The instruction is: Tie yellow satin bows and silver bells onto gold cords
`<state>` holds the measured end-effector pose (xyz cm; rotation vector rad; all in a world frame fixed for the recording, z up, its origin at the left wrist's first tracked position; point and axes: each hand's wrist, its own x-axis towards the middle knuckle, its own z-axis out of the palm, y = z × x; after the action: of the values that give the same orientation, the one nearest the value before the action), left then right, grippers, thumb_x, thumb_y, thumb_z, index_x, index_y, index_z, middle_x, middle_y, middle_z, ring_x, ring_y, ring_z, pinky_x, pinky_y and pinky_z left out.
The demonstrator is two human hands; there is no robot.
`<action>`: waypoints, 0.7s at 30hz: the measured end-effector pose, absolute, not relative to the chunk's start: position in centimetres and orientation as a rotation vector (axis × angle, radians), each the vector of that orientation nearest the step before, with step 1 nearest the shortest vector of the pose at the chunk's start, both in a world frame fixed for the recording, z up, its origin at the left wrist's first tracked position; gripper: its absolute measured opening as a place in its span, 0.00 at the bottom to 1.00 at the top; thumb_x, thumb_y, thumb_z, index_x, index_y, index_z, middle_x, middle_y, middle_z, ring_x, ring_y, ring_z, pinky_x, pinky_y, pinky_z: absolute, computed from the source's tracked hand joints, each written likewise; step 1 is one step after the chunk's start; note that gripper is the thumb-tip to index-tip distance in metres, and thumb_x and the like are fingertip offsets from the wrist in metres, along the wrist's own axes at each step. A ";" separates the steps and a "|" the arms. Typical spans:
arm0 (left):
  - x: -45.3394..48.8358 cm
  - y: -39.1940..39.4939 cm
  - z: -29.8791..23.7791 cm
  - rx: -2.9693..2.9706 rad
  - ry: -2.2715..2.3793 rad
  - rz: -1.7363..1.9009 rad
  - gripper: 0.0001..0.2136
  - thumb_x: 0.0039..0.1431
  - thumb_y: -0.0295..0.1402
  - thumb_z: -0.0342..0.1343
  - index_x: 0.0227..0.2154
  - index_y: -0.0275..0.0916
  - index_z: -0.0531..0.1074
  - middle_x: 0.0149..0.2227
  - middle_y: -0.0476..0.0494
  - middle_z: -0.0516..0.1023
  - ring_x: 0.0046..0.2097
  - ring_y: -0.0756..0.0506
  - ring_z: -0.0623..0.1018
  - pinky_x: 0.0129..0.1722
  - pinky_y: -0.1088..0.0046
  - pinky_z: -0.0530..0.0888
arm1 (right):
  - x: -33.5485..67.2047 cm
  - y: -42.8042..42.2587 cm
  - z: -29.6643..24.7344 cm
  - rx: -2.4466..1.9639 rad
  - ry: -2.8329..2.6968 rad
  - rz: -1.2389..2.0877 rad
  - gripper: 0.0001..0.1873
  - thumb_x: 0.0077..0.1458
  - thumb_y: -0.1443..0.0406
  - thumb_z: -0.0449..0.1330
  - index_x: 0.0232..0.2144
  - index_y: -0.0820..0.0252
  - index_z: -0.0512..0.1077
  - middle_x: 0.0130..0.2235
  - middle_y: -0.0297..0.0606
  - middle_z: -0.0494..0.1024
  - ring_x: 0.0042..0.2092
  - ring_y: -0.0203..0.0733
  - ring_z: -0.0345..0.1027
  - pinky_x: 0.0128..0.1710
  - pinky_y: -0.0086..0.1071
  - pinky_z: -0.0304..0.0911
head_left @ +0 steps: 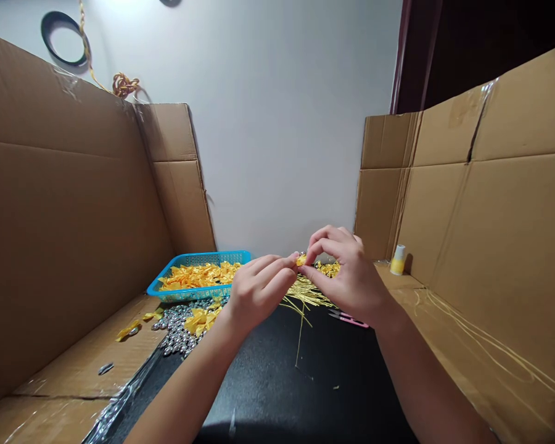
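My left hand and my right hand meet above the middle of the dark work surface. Between their fingertips is a small yellow ribbon piece, with a shiny silver bit showing at its top. Both hands pinch it with thumb and fingers. Under them lies a bundle of thin yellow-green stems, one trailing toward me. Behind my right hand, a heap of small yellow pieces is partly covered. Pink-handled scissors rest below that hand. Silver beads and loose yellow ribbon pieces lie left of my left forearm.
A blue basket of yellow ribbon pieces stands at the back left. Cardboard walls rise on both sides. A thread spool stands at the right, near long loose yellow strands. One silver piece lies on the left cardboard.
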<state>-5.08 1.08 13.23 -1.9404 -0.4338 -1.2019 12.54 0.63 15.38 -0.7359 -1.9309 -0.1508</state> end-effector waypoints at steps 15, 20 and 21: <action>-3.5 0.4 12.8 -1.833 -0.536 -1.494 0.15 0.55 0.19 0.58 0.21 0.38 0.59 0.24 0.50 0.75 0.26 0.55 0.73 0.24 0.81 0.70 | 10.8 1.2 14.7 -0.757 -1.604 -0.339 0.06 0.48 0.68 0.59 0.23 0.55 0.66 0.29 0.33 0.76 0.36 0.43 0.69 0.44 0.41 0.56; -3.5 0.7 12.5 -1.837 -0.515 -1.483 0.14 0.54 0.18 0.58 0.22 0.38 0.60 0.25 0.49 0.75 0.27 0.54 0.74 0.26 0.79 0.72 | 10.8 1.2 14.7 -0.730 -1.565 -0.191 0.06 0.46 0.68 0.59 0.21 0.56 0.66 0.28 0.33 0.76 0.34 0.42 0.68 0.40 0.40 0.59; -3.5 0.7 12.5 -1.835 -0.508 -1.471 0.14 0.54 0.18 0.58 0.22 0.38 0.60 0.26 0.49 0.76 0.27 0.53 0.74 0.27 0.79 0.72 | 10.7 1.2 14.7 -0.720 -1.561 -0.156 0.05 0.46 0.67 0.59 0.21 0.56 0.67 0.28 0.33 0.75 0.34 0.42 0.68 0.39 0.39 0.60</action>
<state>-3.48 0.68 12.46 -1.8355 -0.5079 -1.4711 10.72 1.22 14.70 -0.7205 -1.5608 -0.1561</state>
